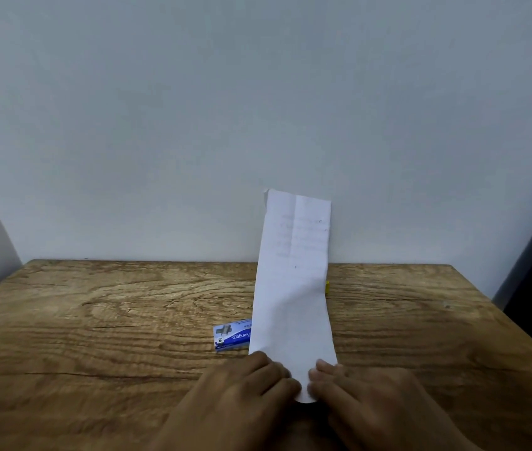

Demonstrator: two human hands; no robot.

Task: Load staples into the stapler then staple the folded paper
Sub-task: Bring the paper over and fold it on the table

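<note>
Two hands meet at the near end of the folded paper [293, 288], head view only. Left hand [251, 388] and right hand [372, 398] each have fingers curled onto the strip's lower edge, pinching or pressing it from either side; thumbs hidden, so the exact grip is unclear. Paper rises from the hands and tilts away, its far end showing against the wall [258, 109]. Blue staple box [230, 337] lies flat on the wooden counter [95, 320], just left of the paper, partly tucked behind its edge. Small yellow object [327, 287] peeks out at the paper's right edge; possibly the stapler, too hidden to say.

Progress, as judged: paper folded and in hand. No staple visible in it. Whether staples are loaded cannot be told. Stapling appears left to do.
</note>
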